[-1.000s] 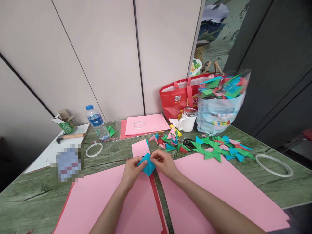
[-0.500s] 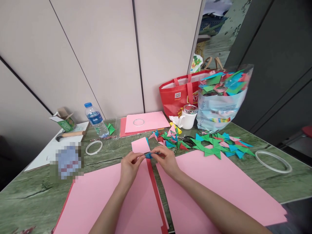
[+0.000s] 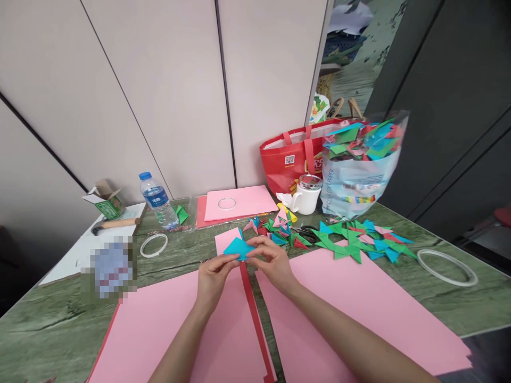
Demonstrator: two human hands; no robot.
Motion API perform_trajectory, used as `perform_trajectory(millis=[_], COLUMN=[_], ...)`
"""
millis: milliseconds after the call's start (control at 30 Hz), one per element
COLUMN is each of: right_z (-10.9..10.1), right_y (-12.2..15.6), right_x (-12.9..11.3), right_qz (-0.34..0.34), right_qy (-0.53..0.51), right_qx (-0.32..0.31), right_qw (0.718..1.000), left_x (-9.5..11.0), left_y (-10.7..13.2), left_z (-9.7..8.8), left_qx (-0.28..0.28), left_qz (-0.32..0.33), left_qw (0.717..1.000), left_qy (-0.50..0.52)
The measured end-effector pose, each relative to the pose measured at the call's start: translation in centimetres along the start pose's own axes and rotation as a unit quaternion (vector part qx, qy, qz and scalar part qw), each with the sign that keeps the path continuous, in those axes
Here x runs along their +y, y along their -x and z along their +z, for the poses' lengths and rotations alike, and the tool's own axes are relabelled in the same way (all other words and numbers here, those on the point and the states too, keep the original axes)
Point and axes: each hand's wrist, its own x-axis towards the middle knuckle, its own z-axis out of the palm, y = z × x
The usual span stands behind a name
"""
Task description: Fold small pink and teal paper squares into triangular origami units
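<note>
A folded piece of blue paper (image 3: pixel 238 248) is held between my two hands, its flat bright face turned toward me. My left hand (image 3: pixel 213 276) pinches its lower left edge with thumb and fingers. On the right side, my right hand (image 3: pixel 271 263) grips the same paper between thumb and fingertips. Just behind it lies a small stack of pink squares (image 3: pixel 224 239) with a blue edge showing. Large pink sheets (image 3: pixel 167 319) spread under my forearms, with a red sheet's edge (image 3: pixel 255 314) showing at the gap between the two piles.
Folded paper pieces (image 3: pixel 285 226) and green paper stars (image 3: pixel 345 244) lie right of centre, beside black scissors (image 3: pixel 307 232). Behind stand a white mug (image 3: pixel 307 197), a red bag (image 3: pixel 279 165) and a plastic bag of folded paper (image 3: pixel 355 181). A water bottle (image 3: pixel 159 205) and hammer (image 3: pixel 120 223) are left.
The blue paper has turned from a narrow, dark edge-on strip to a broad, bright face. My hands stay in nearly the same place, with the right fingers slightly more spread.
</note>
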Motion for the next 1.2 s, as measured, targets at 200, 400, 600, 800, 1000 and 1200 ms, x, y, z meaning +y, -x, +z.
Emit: perform_trajectory(millis=[200, 400, 600, 800, 1000, 1200], right_z=[-0.1, 0.2, 0.5, 0.7, 0.9, 1.0], right_y=[-0.4, -0.2, 0.1, 0.3, 0.4, 0.4], right_x=[0.1, -0.2, -0.3, -0.3, -0.2, 0.1], right_qz=[0.131, 0.162, 0.164, 0.169, 0.181, 0.19], right_qy=[-0.117, -0.121, -0.108, -0.105, -0.111, -0.124], right_qx=[-0.034, -0.033, -0.016, 0.009, 0.021, 0.023], right_qw=[0.984, 0.979, 0.98, 0.98, 0.977, 0.974], left_x=[0.2, -0.1, 0.2, 0.1, -0.3, -0.1], left_y=[-0.1, -0.2, -0.1, 0.1, 0.1, 0.1], left_z=[0.0, 0.0, 0.3, 0.8, 1.0, 1.0], left_qx=[0.001, -0.011, -0.003, 0.02, 0.026, 0.043], left_qz=[0.004, -0.027, -0.072, -0.102, -0.105, -0.105], left_qw=[1.0, 0.999, 0.995, 0.985, 0.979, 0.981], left_qy=[-0.001, 0.021, 0.07, 0.142, 0.171, 0.157])
